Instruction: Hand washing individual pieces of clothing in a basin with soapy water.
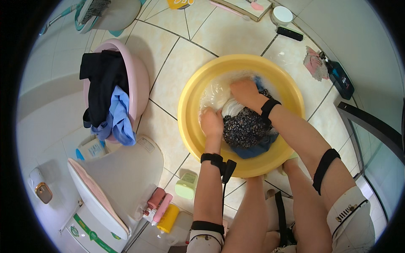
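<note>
A yellow plastic basin (193, 139) of sudsy water stands on the floor before me. Inside it, a white cloth (232, 107) is bunched between my two hands. My left hand (212, 122) grips its left side, fingers partly hidden in the foam. My right hand (248, 92) is curled on its far side, fingertips turned away from view. Close beneath my right wrist lies a black speckled garment (246, 128), bulging up out of the water. Blue fabric (258, 148) shows under its near edge.
At left, a pink basin (139, 85) holds black clothing (106, 85) and a light blue garment (121, 117). A toilet (133, 170) stands at lower left, with several bottles (162, 207) beside it. A scrub brush (289, 33) and dark pump bottle (341, 79) line the right wall.
</note>
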`<action>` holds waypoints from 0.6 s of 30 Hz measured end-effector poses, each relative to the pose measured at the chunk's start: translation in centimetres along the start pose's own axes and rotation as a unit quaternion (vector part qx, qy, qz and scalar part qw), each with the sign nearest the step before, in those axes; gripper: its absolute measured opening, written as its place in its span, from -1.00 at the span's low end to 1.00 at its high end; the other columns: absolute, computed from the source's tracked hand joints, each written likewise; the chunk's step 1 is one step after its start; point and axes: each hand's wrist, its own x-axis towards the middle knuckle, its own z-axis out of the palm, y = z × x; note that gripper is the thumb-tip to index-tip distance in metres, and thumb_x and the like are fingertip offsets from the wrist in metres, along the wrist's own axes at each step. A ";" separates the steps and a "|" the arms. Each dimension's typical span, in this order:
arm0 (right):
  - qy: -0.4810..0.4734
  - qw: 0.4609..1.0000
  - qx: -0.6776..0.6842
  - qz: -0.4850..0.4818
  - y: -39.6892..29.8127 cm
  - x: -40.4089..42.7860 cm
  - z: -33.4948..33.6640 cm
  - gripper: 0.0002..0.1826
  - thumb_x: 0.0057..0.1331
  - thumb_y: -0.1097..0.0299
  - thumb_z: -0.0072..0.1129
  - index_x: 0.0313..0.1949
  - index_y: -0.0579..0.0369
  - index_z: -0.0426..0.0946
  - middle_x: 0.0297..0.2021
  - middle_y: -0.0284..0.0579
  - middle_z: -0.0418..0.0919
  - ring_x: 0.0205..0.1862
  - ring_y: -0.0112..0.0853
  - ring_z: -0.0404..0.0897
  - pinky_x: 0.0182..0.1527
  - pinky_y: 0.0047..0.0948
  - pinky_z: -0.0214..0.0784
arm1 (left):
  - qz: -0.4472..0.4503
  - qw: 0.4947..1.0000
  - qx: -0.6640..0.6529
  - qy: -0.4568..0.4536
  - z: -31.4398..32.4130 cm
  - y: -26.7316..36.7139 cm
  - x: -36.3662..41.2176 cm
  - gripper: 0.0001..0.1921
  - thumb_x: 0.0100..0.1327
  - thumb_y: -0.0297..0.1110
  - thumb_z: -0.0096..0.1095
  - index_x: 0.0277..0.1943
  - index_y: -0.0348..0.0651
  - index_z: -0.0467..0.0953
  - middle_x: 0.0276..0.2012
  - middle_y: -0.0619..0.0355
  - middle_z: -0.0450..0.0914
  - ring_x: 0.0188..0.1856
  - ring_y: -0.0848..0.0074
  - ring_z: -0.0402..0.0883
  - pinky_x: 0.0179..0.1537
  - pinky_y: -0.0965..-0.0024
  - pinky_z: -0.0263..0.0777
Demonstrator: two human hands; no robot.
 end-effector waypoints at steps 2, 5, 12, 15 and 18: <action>-0.002 0.999 0.049 -0.015 -0.3 0.3 -0.1 -0.75 0.13 0.34 0.04 -0.23 0.23 0.47 -0.25 0.15 0.53 -0.20 -0.11 0.55 -0.18 -0.24 0.40 | -0.015 0.994 -0.021 -0.104 -0.2 -0.4 0.4 -0.69 0.16 -0.38 0.13 -0.09 -0.42 0.41 -0.24 -0.15 0.55 -0.17 0.07 0.52 -0.07 0.21 0.36; -0.032 0.912 0.409 0.000 -1.9 -0.7 -1.4 -0.74 0.21 0.32 0.04 -0.18 0.21 0.46 -0.28 0.06 0.56 -0.22 -0.29 0.56 -0.20 -0.37 0.39 | -0.165 0.701 -0.689 -0.081 -0.8 -1.3 0.3 -0.76 0.16 -0.42 0.12 -0.12 -0.31 0.44 -0.25 0.04 0.58 -0.18 0.23 0.55 -0.12 0.18 0.38; 0.132 0.873 0.467 -0.051 -7.0 -8.1 -5.4 -0.64 0.25 0.09 0.03 -0.23 0.17 0.44 -0.38 0.12 0.51 -0.32 -0.19 0.55 -0.25 -0.29 0.38 | -0.262 0.637 -0.718 -0.099 -7.6 4.0 -1.5 -0.66 0.33 -0.16 0.02 0.00 -0.24 0.40 -0.15 0.11 0.54 -0.16 0.46 0.57 -0.20 0.45 0.48; 0.179 0.919 0.308 -0.170 -8.9 -9.8 -4.5 -0.73 0.21 0.16 0.06 -0.30 0.11 0.44 -0.46 0.03 0.52 -0.45 -0.17 0.58 -0.45 -0.29 0.38 | -0.260 0.648 -0.706 -0.119 -7.4 5.7 -3.0 -0.61 0.34 -0.08 0.00 0.04 -0.21 0.38 -0.12 0.13 0.54 -0.12 0.45 0.56 -0.17 0.43 0.47; 0.144 0.967 0.178 -0.116 -6.9 -6.6 -3.8 -0.71 0.19 0.11 0.04 -0.37 0.09 0.46 -0.52 0.03 0.53 -0.47 -0.09 0.57 -0.49 -0.20 0.37 | -0.266 0.675 -0.683 -0.083 -6.5 7.4 -4.6 -0.51 0.33 0.02 -0.02 0.12 -0.19 0.34 -0.04 0.12 0.52 -0.03 0.44 0.53 -0.07 0.43 0.43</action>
